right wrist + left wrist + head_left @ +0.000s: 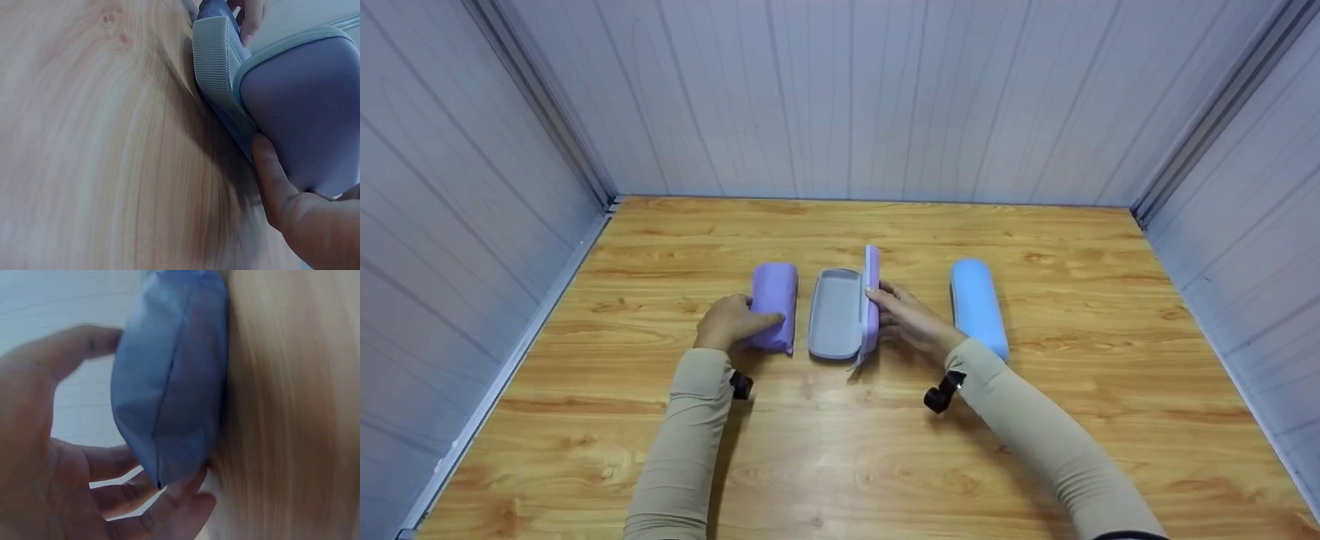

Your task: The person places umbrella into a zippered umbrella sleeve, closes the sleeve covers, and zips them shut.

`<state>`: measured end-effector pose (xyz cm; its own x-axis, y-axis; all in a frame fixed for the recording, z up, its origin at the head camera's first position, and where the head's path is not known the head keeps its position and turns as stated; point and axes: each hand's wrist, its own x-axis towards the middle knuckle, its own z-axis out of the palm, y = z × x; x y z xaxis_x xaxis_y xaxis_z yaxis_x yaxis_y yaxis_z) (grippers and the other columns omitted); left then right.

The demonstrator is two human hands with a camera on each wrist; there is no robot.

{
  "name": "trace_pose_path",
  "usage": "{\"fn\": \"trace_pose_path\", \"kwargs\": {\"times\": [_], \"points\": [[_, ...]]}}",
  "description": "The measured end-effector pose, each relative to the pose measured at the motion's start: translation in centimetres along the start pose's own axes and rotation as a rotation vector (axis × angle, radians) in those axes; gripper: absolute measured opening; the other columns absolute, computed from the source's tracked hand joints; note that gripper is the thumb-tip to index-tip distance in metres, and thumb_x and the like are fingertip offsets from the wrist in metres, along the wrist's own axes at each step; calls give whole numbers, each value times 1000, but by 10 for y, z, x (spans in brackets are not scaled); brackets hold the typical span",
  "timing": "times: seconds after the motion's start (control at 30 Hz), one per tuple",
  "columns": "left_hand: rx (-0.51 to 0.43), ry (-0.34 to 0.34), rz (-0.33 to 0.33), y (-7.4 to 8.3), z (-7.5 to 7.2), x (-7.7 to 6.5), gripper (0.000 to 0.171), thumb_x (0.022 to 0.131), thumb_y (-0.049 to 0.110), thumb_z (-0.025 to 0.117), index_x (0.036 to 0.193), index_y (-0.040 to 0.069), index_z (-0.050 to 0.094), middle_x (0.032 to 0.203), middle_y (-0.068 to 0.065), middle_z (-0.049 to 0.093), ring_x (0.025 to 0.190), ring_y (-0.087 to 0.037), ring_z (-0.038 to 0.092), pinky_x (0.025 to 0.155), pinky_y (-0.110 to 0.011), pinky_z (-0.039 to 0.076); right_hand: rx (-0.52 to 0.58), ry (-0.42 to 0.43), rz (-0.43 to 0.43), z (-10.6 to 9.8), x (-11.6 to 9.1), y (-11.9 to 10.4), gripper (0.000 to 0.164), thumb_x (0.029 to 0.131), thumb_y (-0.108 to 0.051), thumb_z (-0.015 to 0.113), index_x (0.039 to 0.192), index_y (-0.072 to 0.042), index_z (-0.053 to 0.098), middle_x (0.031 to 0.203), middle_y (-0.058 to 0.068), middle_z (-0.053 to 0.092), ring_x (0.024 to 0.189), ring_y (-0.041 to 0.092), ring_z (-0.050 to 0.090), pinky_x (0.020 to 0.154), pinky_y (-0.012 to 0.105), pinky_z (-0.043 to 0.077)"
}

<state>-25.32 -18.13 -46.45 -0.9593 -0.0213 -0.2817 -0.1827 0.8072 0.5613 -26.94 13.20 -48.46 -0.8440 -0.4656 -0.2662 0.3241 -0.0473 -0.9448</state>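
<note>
A purple fabric bundle [774,300] lies lengthwise on the table, left of centre. My left hand [729,321] grips its near part, the thumb over the top and the fingers along its left side. In the left wrist view a seam runs down the end of the bundle [169,382]. Beside it an unzipped case [835,315] lies spread open, its pale grey inside facing up. With my right hand [913,315] I hold the purple lid [873,300] upright, thumb at its edge and fingers behind. The right wrist view shows the lid's smooth outer face [304,107].
A light blue case [979,307] lies to the right of my right hand, close to the forearm. The wooden table [840,465] is bordered by pale panel walls [825,97] at the back and both sides. A zipper end hangs at the lid's near corner.
</note>
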Motion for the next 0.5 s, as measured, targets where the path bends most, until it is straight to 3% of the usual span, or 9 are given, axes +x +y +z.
{"fn": "trace_pose_path", "kwargs": {"times": [0.2, 0.5], "points": [[-38, -29, -1, 1, 0, 0, 84, 81, 51, 73, 134, -11, 53, 121, -26, 63, 105, -35, 62, 91, -46, 52, -8, -10, -2, 0, 0, 1, 80, 103, -39, 55, 159, -3, 11, 140, 25, 48, 114, 32, 58, 98, 43, 49], [-164, -67, -7, -3, 4, 6, 94, 82, 44, 75, 149, -7, 33, 136, -30, 52, 120, -39, 55, 101, -47, 46, 8, -38, -4, 0, 0, 1, 79, 103, -39, 54, 160, -6, 10, 141, 25, 48, 113, 32, 60, 97, 44, 50]]}}
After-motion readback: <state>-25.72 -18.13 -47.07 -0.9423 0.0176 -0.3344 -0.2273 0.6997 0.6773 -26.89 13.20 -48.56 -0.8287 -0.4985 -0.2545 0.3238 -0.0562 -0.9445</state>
